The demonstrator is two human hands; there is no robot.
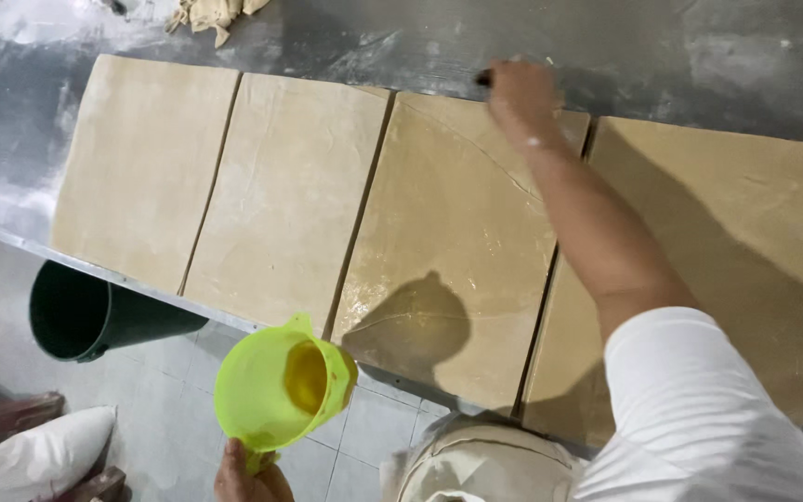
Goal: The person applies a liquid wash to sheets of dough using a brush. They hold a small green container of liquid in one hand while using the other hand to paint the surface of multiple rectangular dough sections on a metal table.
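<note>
My right hand [519,93]: reaching out across the table, fingers curled and closed around a small dark tool [482,79] whose tip is showing just left of my knuckles; what kind of tool, I cannot tell; the hand is resting at the far edge of the third dough sheet [448,251], which is lying directly beneath my forearm and is glistening with a wet sheen nearer to me.

My left hand [251,479]: gripping the handle of a lime-green jug [281,386], fingers wrapped tight; the jug is hanging off the near side of the table, over the tiled floor, with yellow liquid [307,374] showing inside.

Dough sheets: two more [216,186] are lying to the left of my right hand, one [745,232] to its right, all flat on the floured steel table [699,56].

Dark green bin [76,311]: standing on the floor left of the jug.

Dough scraps [211,14]: sitting far left of my right hand, at the table's back edge.
</note>
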